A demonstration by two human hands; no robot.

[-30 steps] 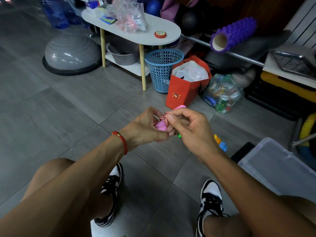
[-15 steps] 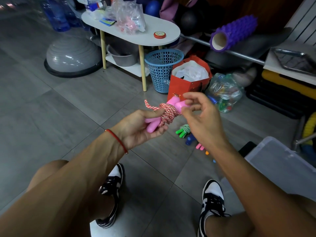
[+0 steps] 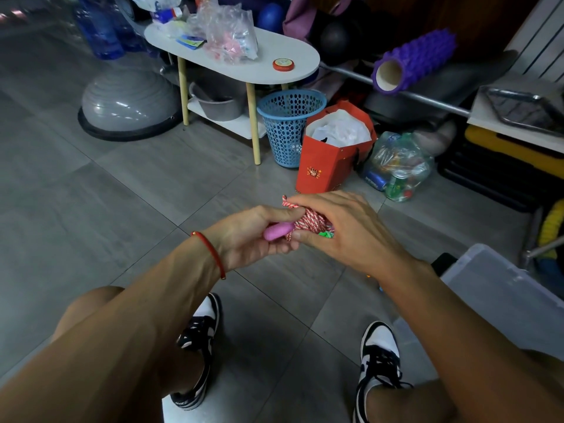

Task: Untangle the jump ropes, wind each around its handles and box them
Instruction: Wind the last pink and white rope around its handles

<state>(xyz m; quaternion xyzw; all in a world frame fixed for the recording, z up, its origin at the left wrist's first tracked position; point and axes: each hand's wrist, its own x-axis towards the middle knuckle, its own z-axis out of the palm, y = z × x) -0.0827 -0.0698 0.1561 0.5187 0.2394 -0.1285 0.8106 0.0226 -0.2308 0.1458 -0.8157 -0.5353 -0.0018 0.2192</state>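
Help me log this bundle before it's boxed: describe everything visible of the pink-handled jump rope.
The pink-handled jump rope has a red-and-white twisted cord wound in tight coils around smooth, plastic-looking pink handles; one rounded end pokes out leftward. A short cord tail sticks up behind. The left hand grips the handle end; the right hand wraps over the coils, held above the floor.

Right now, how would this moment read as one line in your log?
step: winding rope | left hand: grips pink handle | right hand: wraps red-white rope | clear box: waiting, right
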